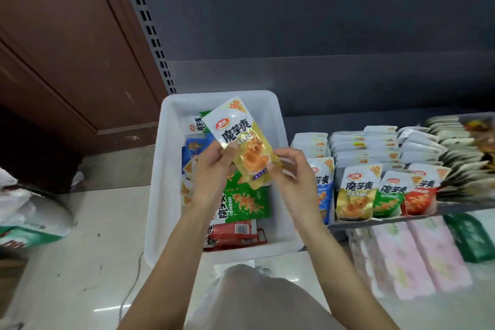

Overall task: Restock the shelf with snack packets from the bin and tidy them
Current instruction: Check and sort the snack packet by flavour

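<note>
Head view: I've got the yellow packet (245,142) pinched in both hands, left hand (214,166) and right hand (290,169), long axis tilted up-left; matching yellow row (353,195) lies right, nearer my right hand.

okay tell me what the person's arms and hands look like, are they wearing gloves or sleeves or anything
Both arms are bare up to the bottom edge of the picture: no sleeves show. The left hand and the right hand wear no gloves. No watch, bracelet or ring is visible on either wrist or on the fingers that show. The fingernails look short and unpainted, though the picture is slightly blurred.
</note>
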A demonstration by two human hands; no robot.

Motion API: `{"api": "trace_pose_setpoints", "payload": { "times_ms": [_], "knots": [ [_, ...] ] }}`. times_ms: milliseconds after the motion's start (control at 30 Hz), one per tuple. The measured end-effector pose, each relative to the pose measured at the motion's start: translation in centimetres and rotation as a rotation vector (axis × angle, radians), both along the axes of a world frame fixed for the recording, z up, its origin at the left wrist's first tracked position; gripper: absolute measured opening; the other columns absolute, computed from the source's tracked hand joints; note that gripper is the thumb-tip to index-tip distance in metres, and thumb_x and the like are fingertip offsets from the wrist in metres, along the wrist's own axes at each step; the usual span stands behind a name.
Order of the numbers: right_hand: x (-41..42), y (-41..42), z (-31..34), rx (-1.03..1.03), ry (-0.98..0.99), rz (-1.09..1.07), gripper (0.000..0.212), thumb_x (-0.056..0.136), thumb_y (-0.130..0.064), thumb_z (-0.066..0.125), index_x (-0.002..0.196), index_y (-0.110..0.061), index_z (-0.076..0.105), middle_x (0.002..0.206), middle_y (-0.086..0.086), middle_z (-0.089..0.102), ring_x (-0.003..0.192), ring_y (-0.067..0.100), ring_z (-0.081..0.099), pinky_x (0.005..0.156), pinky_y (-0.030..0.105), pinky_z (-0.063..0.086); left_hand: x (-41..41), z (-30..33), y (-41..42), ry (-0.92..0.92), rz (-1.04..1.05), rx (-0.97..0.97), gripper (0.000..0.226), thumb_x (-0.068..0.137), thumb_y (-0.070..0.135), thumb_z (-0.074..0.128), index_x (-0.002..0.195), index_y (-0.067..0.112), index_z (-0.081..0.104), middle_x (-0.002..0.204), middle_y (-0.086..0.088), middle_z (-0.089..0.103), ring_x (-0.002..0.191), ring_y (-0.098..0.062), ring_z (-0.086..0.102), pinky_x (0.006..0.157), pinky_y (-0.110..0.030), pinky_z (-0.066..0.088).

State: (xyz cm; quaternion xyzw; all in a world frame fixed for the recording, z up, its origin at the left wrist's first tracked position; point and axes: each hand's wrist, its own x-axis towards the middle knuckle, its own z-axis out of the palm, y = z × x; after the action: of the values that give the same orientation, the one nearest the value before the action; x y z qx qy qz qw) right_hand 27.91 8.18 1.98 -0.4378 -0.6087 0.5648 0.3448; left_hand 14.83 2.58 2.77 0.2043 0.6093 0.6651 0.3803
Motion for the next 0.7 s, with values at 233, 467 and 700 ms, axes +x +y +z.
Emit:
{"api": "trace_pose_setpoints", "payload": {
  "times_ms": [233, 467, 700],
  "knots": [
    [9.4, 1.4, 2.8, 0.47, -0.258, -0.192, 0.034, 0.084, -0.011, 0.069, 0.109, -0.027, 0.051, 0.082, -0.026, 0.06, 0.077, -0.014, 0.057, 0.064, 0.002, 0.04, 7.3, 2.2, 3.7, 0.394, -0.413, 0.118, 0.038, 0.086, 0.024, 0.066, 0.067, -0.007, 0.054, 0.057, -0.022, 0.053, 0.061, -0.011, 0.047, 0.058, -0.028, 0.04],
    [17.5, 3.3, 0.0, 0.415, -0.346, -0.382, 0.016, 0.087, -0.007, 0.064, 0.093, -0.02, 0.057, 0.083, -0.024, 0.06, 0.078, -0.006, 0.059, 0.069, 0.014, 0.046, 14.9, 0.4, 7.3, 0.741, -0.585, 0.08, 0.025, 0.091, 0.024, 0.06, 0.068, 0.016, 0.053, 0.067, 0.002, 0.067, 0.065, -0.011, 0.066, 0.064, -0.032, 0.055],
    [17.8, 5.2, -4.0, 0.339, -0.437, -0.215, 0.01, 0.087, -0.005, 0.063, 0.093, -0.013, 0.065, 0.084, -0.013, 0.063, 0.076, -0.004, 0.06, 0.068, 0.007, 0.042, 14.7, -2.5, 7.0, 0.946, -0.548, -0.095, 0.014, 0.09, 0.026, 0.062, 0.091, 0.015, 0.07, 0.088, 0.0, 0.071, 0.071, -0.008, 0.062, 0.063, -0.018, 0.05]
  ]
}}
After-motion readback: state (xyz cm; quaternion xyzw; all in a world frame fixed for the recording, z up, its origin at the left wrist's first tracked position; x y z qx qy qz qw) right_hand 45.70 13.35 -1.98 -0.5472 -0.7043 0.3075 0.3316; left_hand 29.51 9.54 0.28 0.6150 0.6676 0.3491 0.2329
